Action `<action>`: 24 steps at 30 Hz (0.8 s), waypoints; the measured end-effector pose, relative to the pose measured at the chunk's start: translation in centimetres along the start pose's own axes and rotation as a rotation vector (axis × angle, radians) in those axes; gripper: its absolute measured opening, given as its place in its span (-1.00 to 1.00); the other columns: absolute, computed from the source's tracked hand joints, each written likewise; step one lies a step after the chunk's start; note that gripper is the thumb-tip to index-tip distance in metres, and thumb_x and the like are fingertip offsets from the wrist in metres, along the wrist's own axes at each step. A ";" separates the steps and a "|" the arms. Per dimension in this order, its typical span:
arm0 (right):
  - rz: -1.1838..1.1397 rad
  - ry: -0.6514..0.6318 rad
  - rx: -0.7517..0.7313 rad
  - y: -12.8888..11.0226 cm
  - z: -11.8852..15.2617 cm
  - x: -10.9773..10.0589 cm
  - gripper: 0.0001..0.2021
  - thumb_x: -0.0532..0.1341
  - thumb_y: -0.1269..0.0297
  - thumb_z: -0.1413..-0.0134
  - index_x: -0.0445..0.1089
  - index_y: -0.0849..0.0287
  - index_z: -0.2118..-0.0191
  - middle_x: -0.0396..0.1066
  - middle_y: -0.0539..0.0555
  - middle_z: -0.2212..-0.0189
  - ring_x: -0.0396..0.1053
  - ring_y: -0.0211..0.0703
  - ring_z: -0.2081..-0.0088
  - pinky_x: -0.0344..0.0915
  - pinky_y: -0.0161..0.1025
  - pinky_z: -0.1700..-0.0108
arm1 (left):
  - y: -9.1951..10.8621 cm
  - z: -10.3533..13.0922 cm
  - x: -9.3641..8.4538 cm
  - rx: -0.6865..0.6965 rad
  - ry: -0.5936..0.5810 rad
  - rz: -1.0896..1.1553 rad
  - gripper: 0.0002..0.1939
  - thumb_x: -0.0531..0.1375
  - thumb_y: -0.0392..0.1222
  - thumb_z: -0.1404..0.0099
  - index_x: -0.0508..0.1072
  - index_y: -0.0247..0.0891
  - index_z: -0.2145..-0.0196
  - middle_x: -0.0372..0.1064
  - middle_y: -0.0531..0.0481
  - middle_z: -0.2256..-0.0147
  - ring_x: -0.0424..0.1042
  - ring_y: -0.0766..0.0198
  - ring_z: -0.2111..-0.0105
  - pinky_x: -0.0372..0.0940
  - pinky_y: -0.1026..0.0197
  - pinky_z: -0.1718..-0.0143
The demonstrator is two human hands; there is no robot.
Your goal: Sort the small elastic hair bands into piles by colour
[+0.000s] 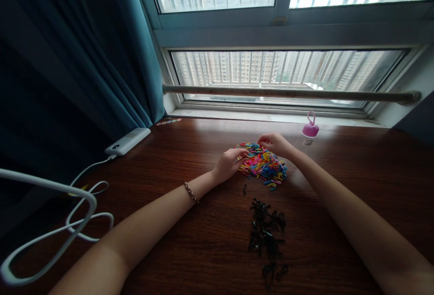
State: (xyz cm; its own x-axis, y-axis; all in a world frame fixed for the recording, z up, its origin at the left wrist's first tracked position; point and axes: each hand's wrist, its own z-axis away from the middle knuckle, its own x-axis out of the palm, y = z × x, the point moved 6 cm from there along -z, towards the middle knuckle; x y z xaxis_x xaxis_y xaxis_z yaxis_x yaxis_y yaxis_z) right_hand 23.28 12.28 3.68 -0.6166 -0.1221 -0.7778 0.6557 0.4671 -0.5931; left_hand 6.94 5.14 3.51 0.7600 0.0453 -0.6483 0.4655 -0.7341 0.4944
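A heap of small elastic hair ties in pink, yellow, blue, red and other colours lies on the brown wooden table. At its left edge is my left hand, fingers curved together with the tips at the bands. My right hand sits over the far right side of the heap, its fingers bent and drawn together. What either hand's fingertips hold is too small to make out. Nearer to me lies a loose group of black hair ties. One black hair tie rests alone between the two groups.
Behind my right hand stands a clear bottle with a pink lid. A white power bank with a looping white cable lies at the left by the blue curtain. A metal rail crosses the window beyond the table.
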 end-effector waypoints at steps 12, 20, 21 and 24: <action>-0.503 -0.128 -0.086 -2.3 0.1 2.3 -0.70 0.05 0.48 0.08 0.39 0.26 0.18 0.43 0.11 0.22 0.39 -0.17 0.20 0.33 -0.26 0.19 | 7.7 3.3 2.9 0.670 -0.373 -0.101 -0.74 -0.07 -0.28 -0.29 0.39 -0.26 0.20 0.45 -0.12 0.31 0.40 0.26 0.22 0.27 0.19 0.14; -0.225 0.105 0.054 1.1 -0.4 1.0 -0.70 0.00 0.54 0.10 0.42 0.28 0.29 0.46 0.12 0.37 0.41 -0.19 0.35 0.35 -0.28 0.33 | 6.9 2.8 2.6 0.550 -0.332 -0.078 -0.76 -0.03 -0.23 -0.28 0.38 -0.23 0.19 0.46 -0.08 0.30 0.39 0.28 0.21 0.24 0.20 0.10; -0.196 0.101 0.055 1.4 -0.4 1.2 -0.71 0.02 0.55 0.13 0.44 0.27 0.32 0.46 0.11 0.40 0.41 -0.18 0.36 0.34 -0.27 0.33 | 6.6 2.6 2.4 0.520 -0.314 -0.092 -0.76 -0.03 -0.23 -0.28 0.38 -0.23 0.19 0.45 -0.08 0.28 0.38 0.27 0.19 0.23 0.18 0.09; -0.105 0.073 0.044 1.8 -0.4 1.6 -0.74 0.08 0.56 0.18 0.47 0.22 0.38 0.47 0.07 0.44 0.39 -0.17 0.37 0.32 -0.28 0.31 | 5.0 1.5 1.6 0.378 -0.255 -0.158 -0.73 -0.04 -0.22 -0.29 0.35 -0.25 0.12 0.40 -0.11 0.15 0.30 0.23 0.06 0.17 0.13 0.01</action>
State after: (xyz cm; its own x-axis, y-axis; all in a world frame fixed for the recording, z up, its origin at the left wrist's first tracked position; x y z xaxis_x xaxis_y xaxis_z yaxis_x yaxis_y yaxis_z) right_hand 23.26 13.29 1.49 -0.7118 -0.1031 -0.6947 0.6034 0.4163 -0.6801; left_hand 9.77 0.51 4.10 0.5359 0.0437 -0.8431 0.3331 -0.9286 0.1636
